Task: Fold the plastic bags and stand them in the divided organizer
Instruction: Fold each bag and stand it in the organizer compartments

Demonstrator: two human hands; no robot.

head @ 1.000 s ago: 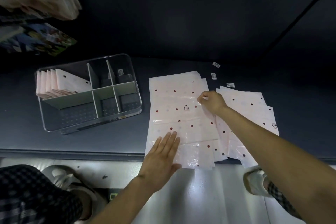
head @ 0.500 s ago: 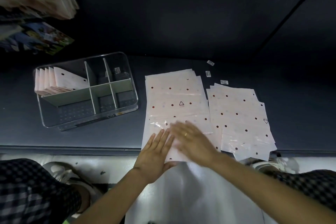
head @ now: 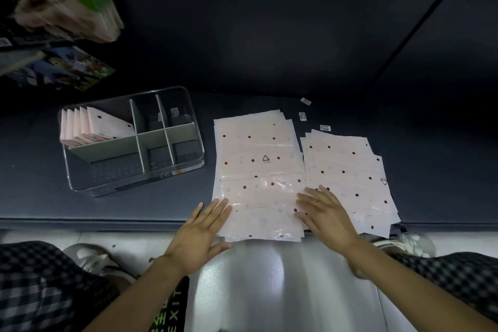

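Observation:
A stack of pale pink dotted plastic bags [head: 256,164] lies flat on the dark table, its near end hanging over the front edge. A second, looser pile of the same bags [head: 347,170] lies to its right. My left hand [head: 200,234] rests flat on the near left corner of the left stack, fingers spread. My right hand [head: 326,213] lies flat with fingers spread at the stack's near right edge, partly on the right pile. A clear divided organizer [head: 186,167] stands to the left, with several folded bags [head: 89,127] upright in its back left compartment.
Three small barcode stickers [head: 305,101] lie behind the bags. Books or boxes [head: 54,8] overhang at the upper left. The table's front edge [head: 80,221] runs across; below it are my checked trousers and shoes on a pale floor.
My right hand came from the stack's far right side to the near edge, then slid right to the near right corner. My left hand shifted slightly left.

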